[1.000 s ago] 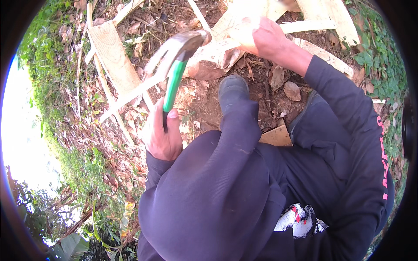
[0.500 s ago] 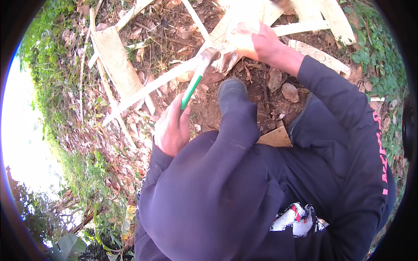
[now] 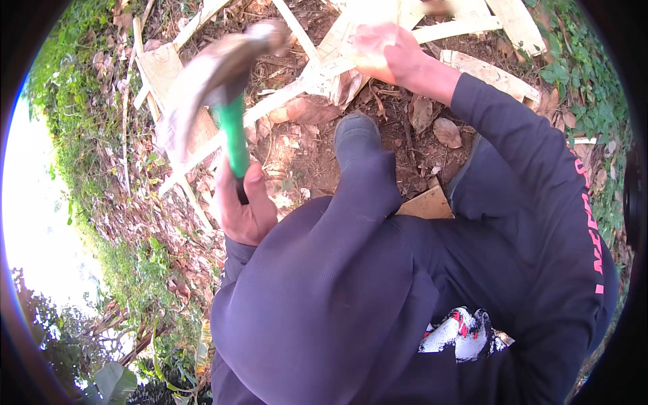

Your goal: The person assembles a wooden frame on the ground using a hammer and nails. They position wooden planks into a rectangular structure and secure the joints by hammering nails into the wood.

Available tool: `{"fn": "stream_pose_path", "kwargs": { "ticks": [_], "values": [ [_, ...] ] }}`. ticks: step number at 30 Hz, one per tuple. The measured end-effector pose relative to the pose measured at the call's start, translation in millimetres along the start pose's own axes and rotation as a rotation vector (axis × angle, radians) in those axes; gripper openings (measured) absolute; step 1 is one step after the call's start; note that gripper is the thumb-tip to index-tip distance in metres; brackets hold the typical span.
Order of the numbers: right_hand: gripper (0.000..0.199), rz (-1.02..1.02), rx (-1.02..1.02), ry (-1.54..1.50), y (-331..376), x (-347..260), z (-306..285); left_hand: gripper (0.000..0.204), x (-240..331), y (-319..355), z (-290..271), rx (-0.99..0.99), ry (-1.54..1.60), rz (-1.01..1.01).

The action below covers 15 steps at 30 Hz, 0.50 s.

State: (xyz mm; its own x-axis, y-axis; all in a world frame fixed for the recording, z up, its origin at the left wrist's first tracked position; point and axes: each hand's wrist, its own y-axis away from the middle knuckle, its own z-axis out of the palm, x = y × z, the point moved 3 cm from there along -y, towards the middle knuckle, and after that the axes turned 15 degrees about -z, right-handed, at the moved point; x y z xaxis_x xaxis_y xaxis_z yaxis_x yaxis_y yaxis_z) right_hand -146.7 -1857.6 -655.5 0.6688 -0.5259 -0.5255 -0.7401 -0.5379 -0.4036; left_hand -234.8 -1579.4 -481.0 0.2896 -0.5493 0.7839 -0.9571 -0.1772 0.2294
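Note:
My left hand (image 3: pixel 244 214) is closed round the dark lower end of a claw hammer (image 3: pixel 233 138) with a green handle. The hammer is raised, and its metal head is smeared by motion. At the far middle, my right hand (image 3: pixel 391 55) rests with curled fingers where a long pale wooden strip (image 3: pixel 287 92) meets other wood. Bright glare washes over the fingers, and whatever they grip is hidden. The strip slants down to the left, passing over a wider wooden board (image 3: pixel 158 71).
Another curved wood piece (image 3: pixel 489 74) lies right of my right hand. My boot (image 3: pixel 358 135) is planted on leaf-strewn soil below the strip. A small flat wooden block (image 3: pixel 427 204) lies between my legs. Green plants (image 3: pixel 587 88) grow at the right.
The hammer has risen from the wooden strip toward me and to the left, its head now large and blurred. My left hand has shifted slightly left; my right hand stays by the wood.

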Motion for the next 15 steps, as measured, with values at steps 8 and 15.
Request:
{"fn": "stream_pose_path", "kwargs": {
  "ticks": [8, 15],
  "values": [
    [0.023, -0.301, 0.142, 0.328, -7.2, -8.4, -1.6, 0.038, 4.9, -13.1, -6.1, -0.057, -0.298, 0.076],
    [0.019, -0.06, 0.058, -0.019, -3.8, 5.2, 3.0, 0.037, -22.8, -15.5, 12.7, -0.138, -0.469, 0.143]
  ]
}}
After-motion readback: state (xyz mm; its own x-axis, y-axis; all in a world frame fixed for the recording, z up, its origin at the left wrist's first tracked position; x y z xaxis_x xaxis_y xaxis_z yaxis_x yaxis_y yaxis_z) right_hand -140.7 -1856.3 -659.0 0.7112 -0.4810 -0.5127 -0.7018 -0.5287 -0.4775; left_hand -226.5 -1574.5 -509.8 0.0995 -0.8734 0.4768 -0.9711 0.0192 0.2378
